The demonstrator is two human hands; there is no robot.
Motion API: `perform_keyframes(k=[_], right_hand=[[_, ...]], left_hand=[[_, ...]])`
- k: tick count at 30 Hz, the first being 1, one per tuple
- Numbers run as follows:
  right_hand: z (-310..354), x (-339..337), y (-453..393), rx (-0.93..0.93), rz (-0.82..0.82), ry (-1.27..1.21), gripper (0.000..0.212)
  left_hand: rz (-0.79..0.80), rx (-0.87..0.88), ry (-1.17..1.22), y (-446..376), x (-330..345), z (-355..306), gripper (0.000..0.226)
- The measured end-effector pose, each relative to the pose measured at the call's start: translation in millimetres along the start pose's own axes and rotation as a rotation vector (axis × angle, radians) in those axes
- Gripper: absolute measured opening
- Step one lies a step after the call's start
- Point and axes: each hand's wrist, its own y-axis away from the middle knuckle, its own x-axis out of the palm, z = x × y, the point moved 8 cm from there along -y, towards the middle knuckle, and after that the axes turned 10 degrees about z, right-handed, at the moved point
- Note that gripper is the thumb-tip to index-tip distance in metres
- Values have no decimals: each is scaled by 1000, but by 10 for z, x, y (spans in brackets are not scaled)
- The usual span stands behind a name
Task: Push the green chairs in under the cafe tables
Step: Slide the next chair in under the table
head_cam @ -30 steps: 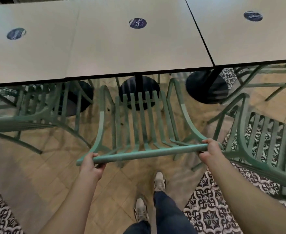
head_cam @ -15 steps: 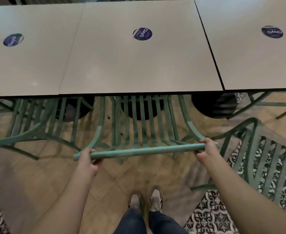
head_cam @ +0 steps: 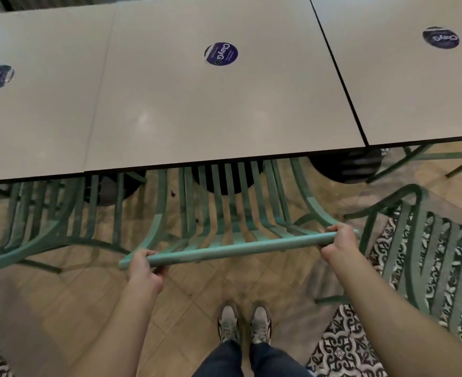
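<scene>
1. Gripping the top rail of the middle green chair (head_cam: 232,224), the person holds it at both ends, which likely helps keep it straight during the push.
2. The left hand (head_cam: 142,268) curls round the rail's left end; the right hand (head_cam: 337,242) curls round the right end, fingers wrapped over the top.
3. The chair's seat slats already run under the near edge of the middle table (head_cam: 224,110), with only the back and rear of the seat showing; this push looks close to finished.
4. The left chair (head_cam: 52,221) sits partly under its table, too.
5. The right chair (head_cam: 428,254) stands well out on the patterned floor, angled away, so it probably needs pushing next.
6. Round table bases (head_cam: 344,165) stand dark beneath, and the chair legs must clear them.
7. The person's shoes (head_cam: 244,325) stand just behind the chair.
</scene>
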Motion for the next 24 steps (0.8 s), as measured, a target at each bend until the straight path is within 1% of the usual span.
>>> perform_keyframes(k=[2,4,7,10,11,12,14,15,19,20,22,24], right_hand=[[16,-3,17,-4,6,-2,40],[12,-11,25,-1,5,12,49],[-2,-12,31,8,23,31,44],[-5,-2,59,-12,35,37,25],[-8,2,77,-28,34,49,27],[-22,-4,93,-44,35,51,37],[-67,-16,104,-58,39,49,54],[-89,-22,113,-55,40,58,58],[-117,2,143,-28,51,63,49],[-121,4,144,-19,51,72,46],[-110,9,150,-20,60,94,38],[-97,6,163,-31,80,92,42]], left_hand=[[6,12,-17,-4,7,-4,32],[2,27,-25,-18,-11,-13,43],[11,56,31,-25,-32,-23,52],[53,79,96,-71,-71,8,66],[68,82,104,-87,-92,14,71],[77,88,114,-104,-121,4,73],[95,98,147,-111,-162,-52,67],[98,94,152,-98,-178,-85,60],[90,38,105,-49,-163,-148,34],[89,31,95,-54,-151,-155,31],[94,21,83,-49,-134,-153,34],[117,34,91,-47,-152,-149,45]])
